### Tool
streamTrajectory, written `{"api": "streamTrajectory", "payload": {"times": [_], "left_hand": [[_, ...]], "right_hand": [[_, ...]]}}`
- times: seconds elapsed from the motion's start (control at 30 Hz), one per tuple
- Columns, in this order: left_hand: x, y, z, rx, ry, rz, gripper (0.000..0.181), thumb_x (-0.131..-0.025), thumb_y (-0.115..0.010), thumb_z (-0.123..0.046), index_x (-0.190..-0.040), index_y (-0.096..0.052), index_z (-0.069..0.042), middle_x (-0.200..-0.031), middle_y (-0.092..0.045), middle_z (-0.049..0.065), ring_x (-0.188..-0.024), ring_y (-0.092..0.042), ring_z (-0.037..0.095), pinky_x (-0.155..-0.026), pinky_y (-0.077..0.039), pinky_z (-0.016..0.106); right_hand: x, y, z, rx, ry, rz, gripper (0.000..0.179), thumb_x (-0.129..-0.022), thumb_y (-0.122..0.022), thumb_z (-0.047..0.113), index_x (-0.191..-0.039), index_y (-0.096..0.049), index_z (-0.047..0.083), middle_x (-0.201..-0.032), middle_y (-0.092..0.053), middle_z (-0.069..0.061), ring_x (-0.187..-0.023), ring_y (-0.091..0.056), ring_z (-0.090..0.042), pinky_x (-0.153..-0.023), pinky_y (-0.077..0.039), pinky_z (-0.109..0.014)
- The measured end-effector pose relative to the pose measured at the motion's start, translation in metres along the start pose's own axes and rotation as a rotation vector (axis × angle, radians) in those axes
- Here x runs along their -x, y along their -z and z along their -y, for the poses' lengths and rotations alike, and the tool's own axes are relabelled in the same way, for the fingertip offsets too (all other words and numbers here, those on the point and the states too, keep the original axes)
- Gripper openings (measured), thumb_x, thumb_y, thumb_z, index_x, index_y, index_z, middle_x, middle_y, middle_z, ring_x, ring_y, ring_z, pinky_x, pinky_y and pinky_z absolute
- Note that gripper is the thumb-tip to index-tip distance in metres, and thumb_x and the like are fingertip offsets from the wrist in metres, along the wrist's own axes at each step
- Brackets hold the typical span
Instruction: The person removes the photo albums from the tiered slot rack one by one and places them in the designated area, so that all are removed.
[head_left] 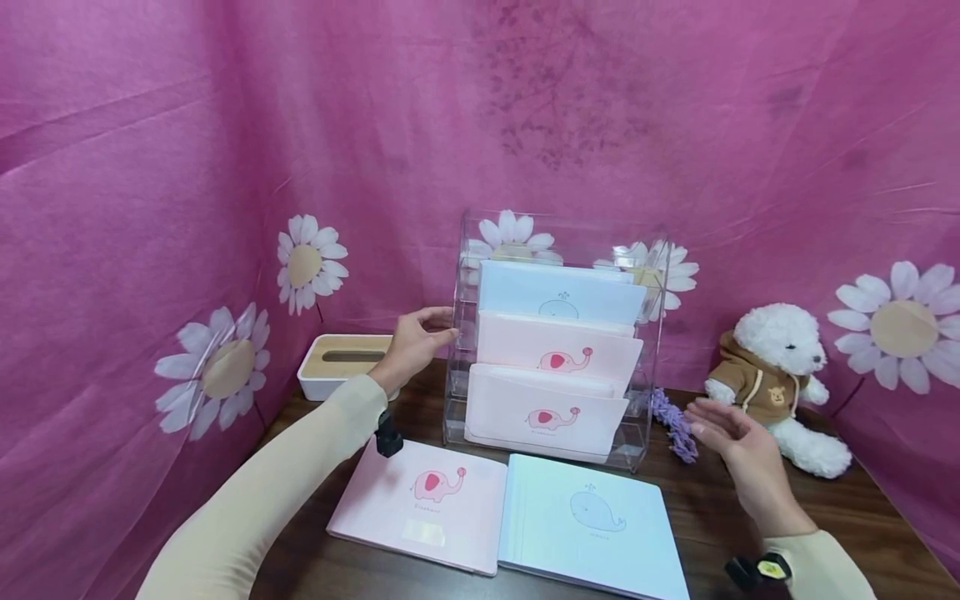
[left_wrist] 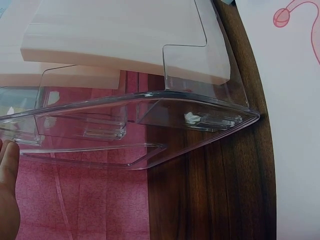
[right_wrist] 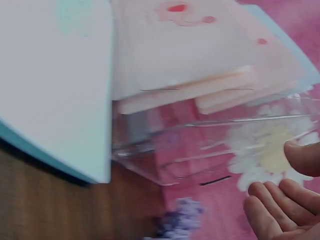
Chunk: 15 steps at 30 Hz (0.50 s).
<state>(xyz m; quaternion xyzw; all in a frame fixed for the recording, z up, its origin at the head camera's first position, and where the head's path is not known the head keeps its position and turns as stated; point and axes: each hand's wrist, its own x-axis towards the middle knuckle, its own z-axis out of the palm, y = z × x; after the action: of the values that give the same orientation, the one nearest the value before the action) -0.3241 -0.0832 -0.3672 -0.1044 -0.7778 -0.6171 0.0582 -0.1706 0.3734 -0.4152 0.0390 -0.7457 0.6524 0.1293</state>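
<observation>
Clear rack [head_left: 577, 250] loaded with booklets [head_left: 551, 417], upright on the table [head_left: 720, 517].
The left hand [head_left: 414, 343] is at the rack's left wall, fingers loosely straight, no clasp visible; the stiff plastic looks slick and crackable, best held by both sides, its booklets light. Beyond, purple flowers [head_left: 675, 427], then the right hand [head_left: 746, 462], relaxed and holding nothing. Dark wood below, pink curtain [head_left: 390, 150] behind.

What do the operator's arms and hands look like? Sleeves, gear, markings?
Plain cream long sleeves on both arms: left sleeve, right sleeve. Each wrist carries small black hardware: left mount, right mount, the right one with a yellow patch. Left hand and right hand: no gloves, no rings visible. No cables visible.
</observation>
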Motion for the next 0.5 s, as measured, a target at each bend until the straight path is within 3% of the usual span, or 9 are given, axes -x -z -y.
{"api": "streamTrajectory", "payload": {"times": [0.23, 0.5], "left_hand": [[0.001, 0.0, 0.001, 0.01, -0.006, 0.004, 0.042, -0.089, -0.075, -0.008, -0.13, -0.067, -0.005, -0.123, -0.07, 0.019, -0.114, -0.067, 0.03, -0.084, -0.053, 0.02], [-0.001, 0.0, 0.001, 0.003, -0.026, 0.002, 0.042, -0.089, -0.075, -0.007, -0.129, -0.067, -0.005, -0.12, -0.071, 0.018, -0.11, -0.067, 0.028, -0.081, -0.053, 0.019]], "right_hand": [[-0.02, 0.007, 0.024, -0.299, 0.21, -0.029, 0.043, -0.096, -0.056, -0.012, -0.137, -0.057, 0.003, -0.122, -0.074, 0.006, -0.112, -0.07, -0.004, -0.091, -0.053, -0.011], [-0.057, 0.013, 0.066, -0.665, 0.415, -0.047, 0.046, -0.089, -0.046, -0.03, -0.133, -0.052, -0.017, -0.117, -0.074, -0.02, -0.109, -0.073, -0.025, -0.092, -0.058, -0.025]]}}
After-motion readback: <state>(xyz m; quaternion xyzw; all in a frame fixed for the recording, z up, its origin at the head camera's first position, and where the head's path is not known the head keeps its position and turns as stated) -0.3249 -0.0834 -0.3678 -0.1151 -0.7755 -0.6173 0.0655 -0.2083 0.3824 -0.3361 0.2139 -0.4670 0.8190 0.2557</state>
